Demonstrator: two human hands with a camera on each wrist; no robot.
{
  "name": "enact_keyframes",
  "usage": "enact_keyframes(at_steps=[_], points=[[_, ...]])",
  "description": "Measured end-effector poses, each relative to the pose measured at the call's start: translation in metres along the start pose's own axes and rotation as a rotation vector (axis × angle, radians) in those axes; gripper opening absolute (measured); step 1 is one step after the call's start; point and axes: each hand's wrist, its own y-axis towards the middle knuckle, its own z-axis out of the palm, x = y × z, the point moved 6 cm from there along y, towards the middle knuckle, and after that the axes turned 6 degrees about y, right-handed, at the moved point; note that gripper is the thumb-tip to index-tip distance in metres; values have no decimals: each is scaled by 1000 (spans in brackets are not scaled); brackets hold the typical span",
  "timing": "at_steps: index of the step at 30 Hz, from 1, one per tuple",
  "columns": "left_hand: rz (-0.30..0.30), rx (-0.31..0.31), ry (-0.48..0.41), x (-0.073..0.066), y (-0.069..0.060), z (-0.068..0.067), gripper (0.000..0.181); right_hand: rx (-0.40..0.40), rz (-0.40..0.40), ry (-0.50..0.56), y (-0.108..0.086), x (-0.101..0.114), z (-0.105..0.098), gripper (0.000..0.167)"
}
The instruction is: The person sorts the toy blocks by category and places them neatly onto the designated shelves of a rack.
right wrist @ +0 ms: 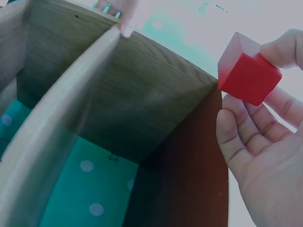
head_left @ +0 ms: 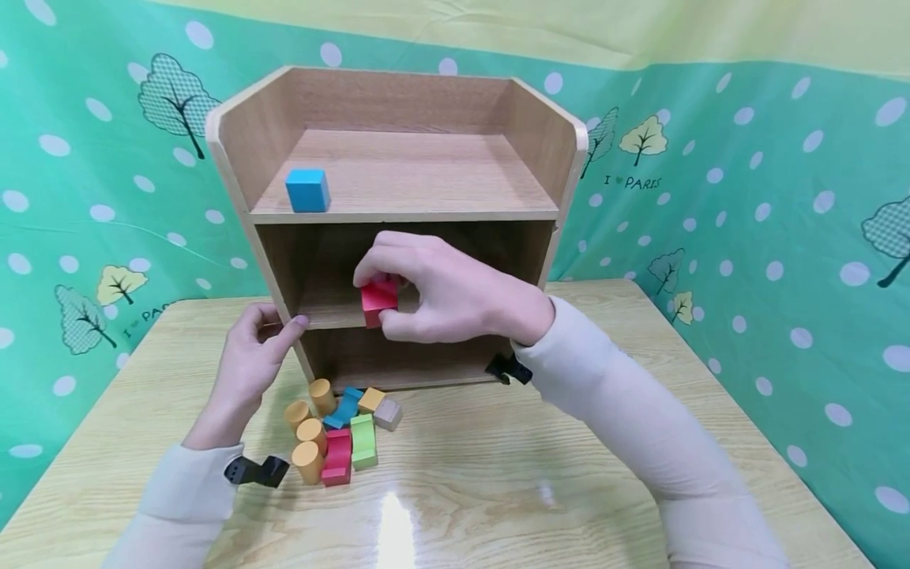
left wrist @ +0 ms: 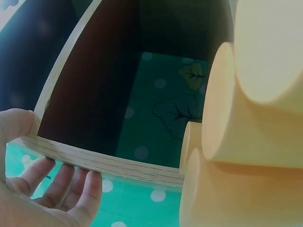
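Note:
My right hand (head_left: 448, 288) pinches a red cube (head_left: 378, 300) between thumb and fingers, in front of the middle opening of a wooden shelf unit (head_left: 405, 213). In the right wrist view the red cube (right wrist: 251, 78) is held near the unit's side. My left hand (head_left: 252, 356) grips the unit's left side panel, thumb at the front edge by the middle board. The left wrist view shows the fingers (left wrist: 87, 196) against the panel's outer face. A blue cube (head_left: 308, 190) sits on the top board, at its front left.
Wooden cylinders (head_left: 308, 462), a red curved block (head_left: 337, 457), a green one (head_left: 363, 441), a blue one (head_left: 344, 407), a yellow block (head_left: 371, 400) and a grey block (head_left: 388, 413) lie before the unit on the table (head_left: 498, 482). A patterned cloth (head_left: 768, 197) hangs behind.

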Motion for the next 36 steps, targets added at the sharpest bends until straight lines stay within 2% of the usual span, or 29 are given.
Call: enact_keyframes(at_steps=[7,12,25,30,36], points=[[-2,2,-4,0,0,0,49,-17,-19,3,7,1,-14,28],[-1,4,-1,0,0,1,50,-17,51,-25,10,-2,-22,26],[0,-1,0,1,0,0,49,-86,-54,-15,27,-5,-46,24],[0,-4,-2,0,0,1,49,-116,-36,-33,33,-10,-53,23],[-4,5,-2,-1,0,0,49,-119,25,-67,41,-18,-61,25]])
